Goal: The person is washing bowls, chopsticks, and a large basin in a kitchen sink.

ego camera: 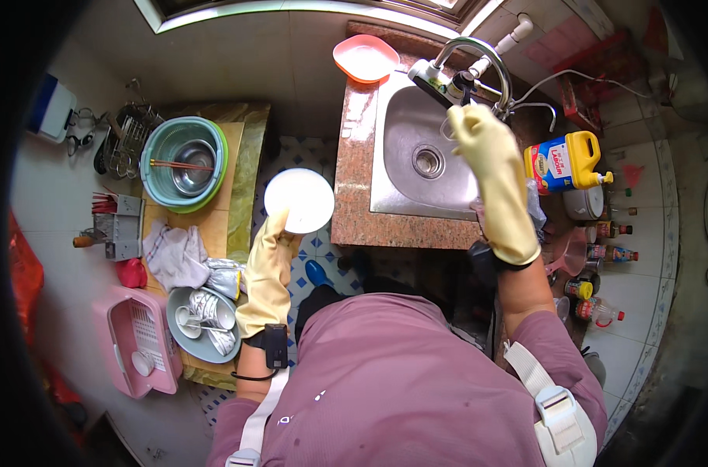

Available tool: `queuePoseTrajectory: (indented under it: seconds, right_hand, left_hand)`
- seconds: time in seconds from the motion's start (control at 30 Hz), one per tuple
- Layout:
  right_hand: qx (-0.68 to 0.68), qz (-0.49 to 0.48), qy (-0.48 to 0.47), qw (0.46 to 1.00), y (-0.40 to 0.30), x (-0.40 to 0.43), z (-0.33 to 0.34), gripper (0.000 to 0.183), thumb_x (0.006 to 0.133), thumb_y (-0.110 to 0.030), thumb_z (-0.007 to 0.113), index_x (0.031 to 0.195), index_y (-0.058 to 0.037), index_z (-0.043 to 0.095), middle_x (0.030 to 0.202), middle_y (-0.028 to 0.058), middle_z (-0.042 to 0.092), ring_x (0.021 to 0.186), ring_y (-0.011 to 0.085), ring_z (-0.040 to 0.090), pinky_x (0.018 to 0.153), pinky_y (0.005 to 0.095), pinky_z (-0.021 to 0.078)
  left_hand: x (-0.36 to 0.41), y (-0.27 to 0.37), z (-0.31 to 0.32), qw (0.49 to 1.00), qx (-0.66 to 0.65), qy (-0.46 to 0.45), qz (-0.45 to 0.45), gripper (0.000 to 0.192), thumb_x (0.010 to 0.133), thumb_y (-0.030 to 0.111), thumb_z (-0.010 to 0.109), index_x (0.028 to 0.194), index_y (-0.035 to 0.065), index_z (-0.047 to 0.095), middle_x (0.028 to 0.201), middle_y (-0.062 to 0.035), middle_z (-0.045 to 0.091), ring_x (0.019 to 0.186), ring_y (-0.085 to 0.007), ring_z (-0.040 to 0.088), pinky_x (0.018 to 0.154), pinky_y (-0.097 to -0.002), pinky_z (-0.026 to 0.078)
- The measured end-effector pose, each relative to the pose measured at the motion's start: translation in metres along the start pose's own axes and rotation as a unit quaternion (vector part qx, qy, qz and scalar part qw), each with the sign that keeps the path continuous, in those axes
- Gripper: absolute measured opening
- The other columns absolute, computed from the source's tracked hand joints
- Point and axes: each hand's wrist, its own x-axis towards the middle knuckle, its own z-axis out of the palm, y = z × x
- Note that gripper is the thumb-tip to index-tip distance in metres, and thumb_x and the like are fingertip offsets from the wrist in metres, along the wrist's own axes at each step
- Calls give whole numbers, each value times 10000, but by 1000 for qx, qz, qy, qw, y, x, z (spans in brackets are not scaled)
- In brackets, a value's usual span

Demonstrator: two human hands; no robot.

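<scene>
My left hand [272, 257], in a cream rubber glove, grips the lower edge of a white plate [300, 195] held over the gap between the left counter and the sink counter. My right hand [479, 131], gloved the same way, is raised over the right side of the steel sink [398, 140], close to the faucet [503, 70] and its attached water filter [438, 79]. The right fingers are curled; something clear and rounded shows beside them, and whether they hold it I cannot tell. The sink's drain [428, 161] is visible.
An orange-rimmed bowl [365, 57] stands at the sink's back left corner. A yellow detergent jug [564, 163] and several bottles line the right. On the left counter are nested basins [150, 157], cloths [176, 254] and a basin of cups [199, 350], beside a pink rack [112, 344].
</scene>
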Motion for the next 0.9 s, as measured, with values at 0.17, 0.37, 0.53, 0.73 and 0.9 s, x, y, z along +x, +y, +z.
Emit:
queuePoseTrajectory:
  seconds: [0.17, 0.37, 0.53, 0.73, 0.9]
  right_hand:
    - [-149, 7, -118, 982, -44, 48, -48, 374, 1005, -362, 555, 970, 2, 633, 743, 204, 677, 616, 249, 706, 597, 372, 542]
    - [-110, -266, -92, 953, -11, 57, -33, 238, 877, -166, 607, 854, 70, 625, 683, 189, 619, 598, 250, 638, 586, 373, 495]
    - [-84, -197, -141, 966, -24, 62, -35, 153, 829, -101, 595, 833, 45, 640, 666, 131, 611, 578, 199, 595, 563, 342, 469]
    - [-314, -316, -104, 890, -28, 59, -28, 121, 826, -76, 562, 845, 7, 648, 796, 218, 651, 766, 378, 646, 695, 453, 503]
    - [-382, -283, -104, 874, -25, 54, -27, 189, 869, -51, 518, 1016, -15, 631, 956, 243, 652, 940, 423, 625, 810, 473, 495]
  left_hand:
    - [5, 1, -19, 1000, -1, -27, 0, 468, 982, 371, 594, 1285, 15, 597, 1150, -82, 627, 1027, -176, 596, 893, -301, 485]
    - [8, 5, -33, 998, 34, -46, -17, 596, 883, 475, 680, 1270, 27, 603, 1104, -71, 605, 985, -155, 532, 912, -308, 421]
    - [1, 7, -50, 1000, 15, -6, -8, 437, 1001, 350, 574, 1208, -33, 605, 921, -86, 571, 768, -132, 480, 852, -266, 495]
    - [-3, 8, -61, 1000, 13, 7, -4, 528, 975, 437, 598, 1221, -30, 611, 962, -93, 600, 779, -124, 494, 838, -263, 489]
    - [-4, 8, -64, 1000, 3, -4, 22, 541, 974, 445, 603, 1264, -12, 605, 1029, -91, 625, 819, -134, 529, 856, -276, 497]
